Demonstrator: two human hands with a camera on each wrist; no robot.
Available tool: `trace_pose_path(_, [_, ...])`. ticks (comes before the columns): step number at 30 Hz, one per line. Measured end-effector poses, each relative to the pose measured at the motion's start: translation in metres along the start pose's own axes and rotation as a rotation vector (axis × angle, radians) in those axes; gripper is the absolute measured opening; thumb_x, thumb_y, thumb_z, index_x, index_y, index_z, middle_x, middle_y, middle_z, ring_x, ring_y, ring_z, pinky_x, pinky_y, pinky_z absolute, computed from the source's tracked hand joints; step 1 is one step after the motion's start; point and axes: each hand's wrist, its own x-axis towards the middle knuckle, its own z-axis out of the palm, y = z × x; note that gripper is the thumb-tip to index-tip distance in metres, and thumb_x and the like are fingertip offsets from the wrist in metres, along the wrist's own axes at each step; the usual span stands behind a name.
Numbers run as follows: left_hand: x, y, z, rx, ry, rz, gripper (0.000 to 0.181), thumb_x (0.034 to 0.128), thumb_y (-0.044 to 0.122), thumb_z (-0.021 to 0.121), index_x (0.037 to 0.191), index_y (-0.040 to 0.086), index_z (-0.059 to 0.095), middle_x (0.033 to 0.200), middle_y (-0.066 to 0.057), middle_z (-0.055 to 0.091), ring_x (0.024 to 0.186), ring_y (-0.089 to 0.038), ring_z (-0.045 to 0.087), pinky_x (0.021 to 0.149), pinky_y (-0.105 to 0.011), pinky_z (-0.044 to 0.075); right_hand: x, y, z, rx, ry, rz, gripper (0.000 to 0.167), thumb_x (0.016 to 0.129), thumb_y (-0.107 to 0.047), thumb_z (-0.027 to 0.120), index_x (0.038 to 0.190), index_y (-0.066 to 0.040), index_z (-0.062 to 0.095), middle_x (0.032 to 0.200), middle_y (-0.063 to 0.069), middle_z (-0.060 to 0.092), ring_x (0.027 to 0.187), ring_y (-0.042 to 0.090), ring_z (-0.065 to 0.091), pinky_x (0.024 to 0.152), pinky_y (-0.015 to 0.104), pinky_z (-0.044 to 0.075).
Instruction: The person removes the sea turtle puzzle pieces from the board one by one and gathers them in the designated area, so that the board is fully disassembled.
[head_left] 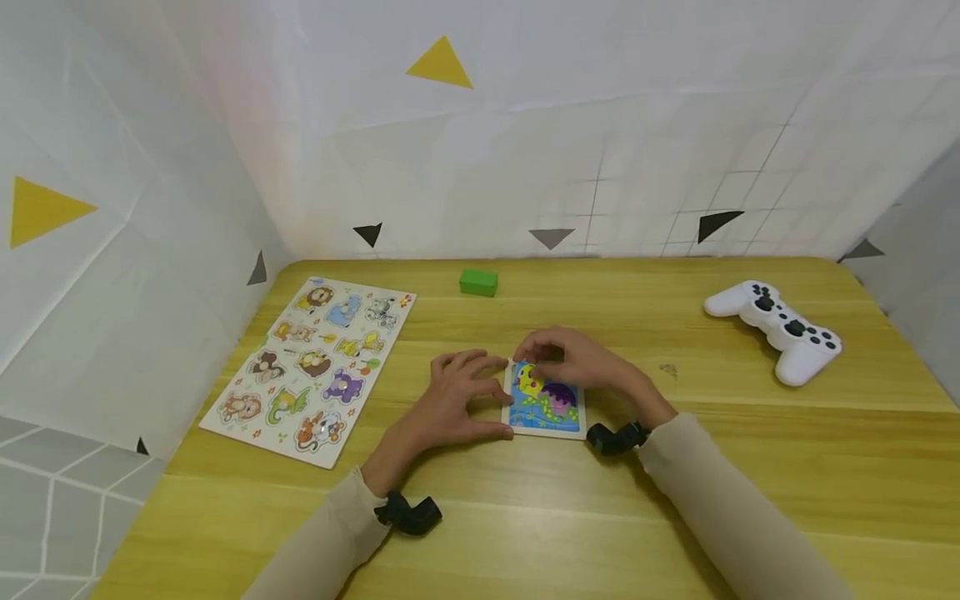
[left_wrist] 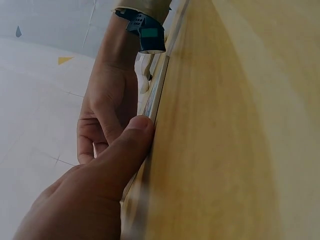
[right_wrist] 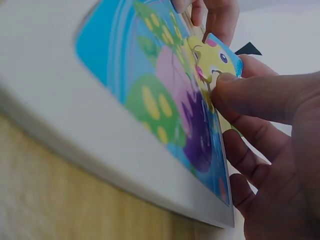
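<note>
A small square jigsaw puzzle (head_left: pixel 555 432) with a white frame and a cartoon picture lies on the table. My right hand (head_left: pixel 581 358) is over its upper part and pinches a puzzle piece (right_wrist: pixel 218 59) with a yellow face and blue corner between thumb and fingers. In the right wrist view that piece stands tilted up from the picture. My left hand (head_left: pixel 461 396) is spread at the puzzle's left side, fingertips touching the frame's edge. Its thumb (left_wrist: pixel 140 124) rests against the near edge in the left wrist view.
A larger animal peg puzzle board (head_left: pixel 330 454) lies to the left. A green block (head_left: pixel 478 282) sits at the back, and a white game controller (head_left: pixel 780 329) is at the right. White printed sheets (head_left: pixel 480 167) stand behind the wooden table (head_left: pixel 540 517).
</note>
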Motion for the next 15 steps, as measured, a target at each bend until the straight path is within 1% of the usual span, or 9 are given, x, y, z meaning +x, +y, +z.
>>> trace_pose_path(4, [0.0,-0.001,0.0,0.005,-0.01,-0.005,0.035,0.0784,0.06,0.081,0.102,0.035,0.074,0.155,0.0,0.052,0.146,-0.035,0.038,0.113,-0.062,0.019,-0.001,-0.001,-0.001,0.046,0.002,0.013,0.022,0.098,-0.005,0.065,0.118,-0.012,0.072,0.115,0.005,0.073,0.097,0.02,0.065,0.089,0.034,0.053])
trace_pose_path(7, [0.0,-0.001,0.001,-0.002,-0.021,-0.014,0.035,0.0789,0.061,0.08,0.103,0.036,0.074,0.157,0.002,0.049,0.149,-0.035,0.035,0.114,-0.061,0.017,-0.003,-0.002,-0.002,0.082,0.006,0.033,0.023,0.098,-0.005,0.065,0.12,-0.009,0.071,0.116,0.008,0.072,0.099,0.022,0.067,0.089,0.034,0.054])
trace_pose_path(12, [-0.001,-0.001,0.001,-0.027,-0.036,-0.024,0.037,0.0795,0.061,0.079,0.106,0.036,0.073,0.16,0.003,0.046,0.154,-0.037,0.027,0.114,-0.06,0.015,-0.006,-0.001,-0.007,0.111,0.03,0.082,0.025,0.099,-0.01,0.066,0.124,-0.009,0.069,0.108,0.008,0.074,0.097,0.022,0.067,0.086,0.033,0.055])
trace_pose_path(15, [-0.001,0.0,0.0,-0.04,-0.038,-0.024,0.038,0.0796,0.061,0.08,0.107,0.036,0.073,0.159,0.003,0.046,0.155,-0.037,0.025,0.114,-0.061,0.014,-0.007,0.002,-0.013,0.113,0.059,0.109,0.026,0.1,-0.012,0.065,0.126,-0.009,0.069,0.106,0.009,0.074,0.095,0.022,0.068,0.085,0.032,0.055])
